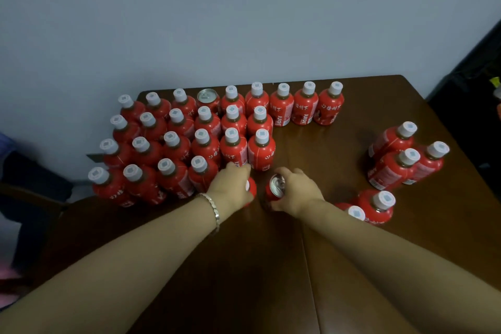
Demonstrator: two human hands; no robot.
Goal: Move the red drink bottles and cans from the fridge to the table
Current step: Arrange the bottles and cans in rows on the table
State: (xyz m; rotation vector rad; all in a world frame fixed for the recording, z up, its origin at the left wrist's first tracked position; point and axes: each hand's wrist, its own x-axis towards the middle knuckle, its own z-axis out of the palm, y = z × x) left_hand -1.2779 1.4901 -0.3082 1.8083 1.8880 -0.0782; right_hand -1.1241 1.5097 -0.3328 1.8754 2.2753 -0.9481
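My left hand (230, 190) curled around a red drink (252, 190), likely a bottle, while my right hand (296, 194) gripped a red can (277, 186), both on the table (352, 252) before the bottle rows (206, 144).

Light was dim and even, its source not shown. The dark table (339, 144) gave faint sheen and blurred reflections below the bottles (206, 144); shadows were soft. The can (277, 187) in the right hand (295, 192) glinted dully on top; the bottle (252, 190) in the left hand (230, 187) showed a soft red edge. All was slightly blurred, the left edge most. Wide-angle bending leaned outer bottles outward
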